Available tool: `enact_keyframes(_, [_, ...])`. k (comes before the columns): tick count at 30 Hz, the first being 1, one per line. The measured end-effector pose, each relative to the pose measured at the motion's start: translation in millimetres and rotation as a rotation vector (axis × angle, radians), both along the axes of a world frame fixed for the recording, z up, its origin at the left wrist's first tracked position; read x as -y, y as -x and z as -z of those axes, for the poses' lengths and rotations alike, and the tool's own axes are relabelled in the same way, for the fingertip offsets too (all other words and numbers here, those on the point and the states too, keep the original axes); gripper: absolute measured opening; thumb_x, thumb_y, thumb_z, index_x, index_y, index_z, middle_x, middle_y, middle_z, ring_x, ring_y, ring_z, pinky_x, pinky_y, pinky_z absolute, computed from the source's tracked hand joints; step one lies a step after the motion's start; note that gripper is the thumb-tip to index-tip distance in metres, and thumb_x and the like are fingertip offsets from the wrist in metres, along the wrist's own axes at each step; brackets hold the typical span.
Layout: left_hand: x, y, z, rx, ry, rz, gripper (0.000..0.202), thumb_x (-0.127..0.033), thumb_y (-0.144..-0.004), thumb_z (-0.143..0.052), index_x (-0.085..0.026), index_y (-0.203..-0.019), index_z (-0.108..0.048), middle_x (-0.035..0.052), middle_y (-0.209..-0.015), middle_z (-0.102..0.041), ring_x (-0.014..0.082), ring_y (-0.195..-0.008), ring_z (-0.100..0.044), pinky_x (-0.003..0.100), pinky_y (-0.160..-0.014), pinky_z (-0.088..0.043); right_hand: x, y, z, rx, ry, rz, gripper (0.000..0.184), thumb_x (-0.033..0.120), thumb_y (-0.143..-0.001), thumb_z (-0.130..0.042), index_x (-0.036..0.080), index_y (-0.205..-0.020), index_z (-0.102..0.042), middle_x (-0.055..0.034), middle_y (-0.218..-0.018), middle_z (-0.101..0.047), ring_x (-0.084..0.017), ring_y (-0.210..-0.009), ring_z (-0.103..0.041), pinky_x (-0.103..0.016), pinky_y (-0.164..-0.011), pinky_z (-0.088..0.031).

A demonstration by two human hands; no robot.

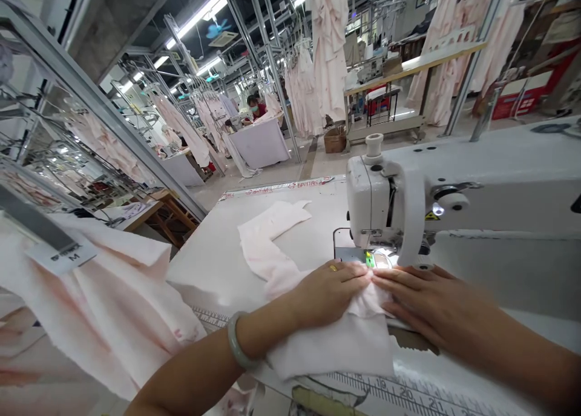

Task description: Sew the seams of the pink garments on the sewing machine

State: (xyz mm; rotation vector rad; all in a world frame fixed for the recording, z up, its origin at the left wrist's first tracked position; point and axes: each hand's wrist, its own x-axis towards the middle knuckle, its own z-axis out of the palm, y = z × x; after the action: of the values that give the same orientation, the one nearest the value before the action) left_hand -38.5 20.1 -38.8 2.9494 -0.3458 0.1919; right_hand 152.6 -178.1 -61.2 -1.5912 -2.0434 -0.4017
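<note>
Head view shows me both hands flat on a pale pink fabric piece (336,337) lying on the white sewing table (218,264). My left hand (329,292) presses it palm down, fingers spread, gripping nothing. My right hand (429,304) also lies flat and unclenched, fingertips near the needle of the white sewing machine (390,192).

A garment factory floor.
We see a sewing machine (385,204), hanging pink garments (324,52) on racks, and rows of worktables (258,143).
</note>
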Motion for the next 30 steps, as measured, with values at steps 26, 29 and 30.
enact_keyframes(26, [0, -1, -3.2, 0.109, -0.075, 0.077, 0.036, -0.009, -0.113, -0.046, -0.015, -0.133, -0.075, 0.0129, -0.137, -0.08, 0.0223, -0.13, -0.075, 0.04, -0.118, -0.06, 4, 1, -8.7, 0.097, -0.064, -0.053, 0.04, 0.012, -0.114, -0.037, 0.026, -0.119, -0.074, -0.0023, -0.115, -0.088, -0.025, -0.101, -0.08, -0.045, -0.101, -0.052])
enact_keyframes(29, [-5, -3, -1.9, 0.128, -0.07, 0.142, 0.037, -0.013, -0.117, -0.041, -0.014, -0.133, -0.075, 0.0142, -0.137, -0.081, 0.0217, -0.132, -0.075, 0.04, -0.119, -0.061, 4, 0, -5.7, 0.093, -0.069, -0.057, 0.042, 0.008, -0.11, -0.04, 0.027, -0.122, -0.075, -0.0022, -0.119, -0.087, -0.025, -0.101, -0.08, -0.047, -0.108, -0.05])
enact_keyframes(30, [-7, -5, -1.9, 0.125, -0.071, 0.136, 0.038, -0.014, -0.118, -0.04, -0.014, -0.133, -0.075, 0.0144, -0.138, -0.081, 0.0218, -0.134, -0.074, 0.041, -0.12, -0.06, 4, -1, -4.9, 0.077, -0.063, -0.044, 0.042, 0.009, -0.109, -0.041, 0.029, -0.123, -0.075, -0.0022, -0.121, -0.087, -0.025, -0.1, -0.08, -0.048, -0.11, -0.049])
